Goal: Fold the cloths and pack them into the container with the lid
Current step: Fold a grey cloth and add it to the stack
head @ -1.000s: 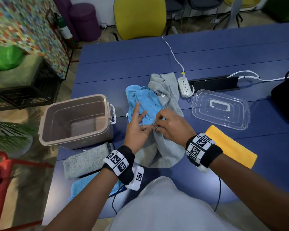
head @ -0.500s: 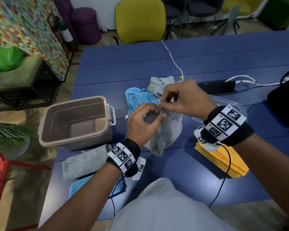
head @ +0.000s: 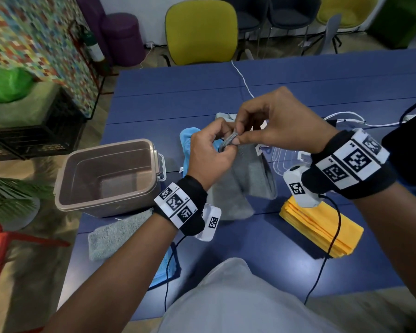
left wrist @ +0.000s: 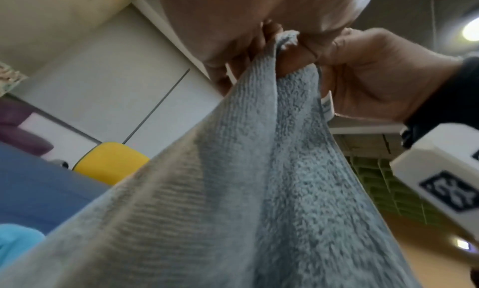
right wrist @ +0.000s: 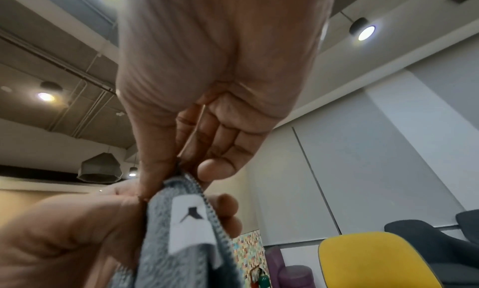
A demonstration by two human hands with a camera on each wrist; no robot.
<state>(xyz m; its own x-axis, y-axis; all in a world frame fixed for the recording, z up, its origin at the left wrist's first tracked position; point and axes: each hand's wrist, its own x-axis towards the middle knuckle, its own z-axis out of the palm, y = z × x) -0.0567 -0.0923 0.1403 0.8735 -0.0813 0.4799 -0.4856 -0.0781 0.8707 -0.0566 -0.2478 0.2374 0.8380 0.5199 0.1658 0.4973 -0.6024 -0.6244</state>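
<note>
A grey cloth (head: pixel 240 179) hangs above the blue table (head: pixel 262 255), pinched at its top edge by both hands. My left hand (head: pixel 211 150) grips the edge from below and my right hand (head: pixel 269 126) pinches it from above, right beside the left. The wrist views show the same grey cloth (left wrist: pixel 259 169) (right wrist: pixel 181 227) with a white tag between the fingers. The open brown container (head: pixel 111 174) stands at the left. Its clear lid (head: pixel 283 159) lies partly hidden behind my right wrist. A crumpled light blue cloth (head: pixel 187 143) lies behind my left hand.
A folded grey cloth (head: pixel 115 234) lies in front of the container on a folded blue cloth (head: pixel 163 270). A folded yellow cloth (head: pixel 322 229) lies at the right. White cables (head: pixel 346 116) run across the far table. A yellow chair (head: pixel 202 32) stands behind.
Both hands have lifted the grey cloth off the table and now pinch its top edge close together. The right hand rose from the table to above the left.
</note>
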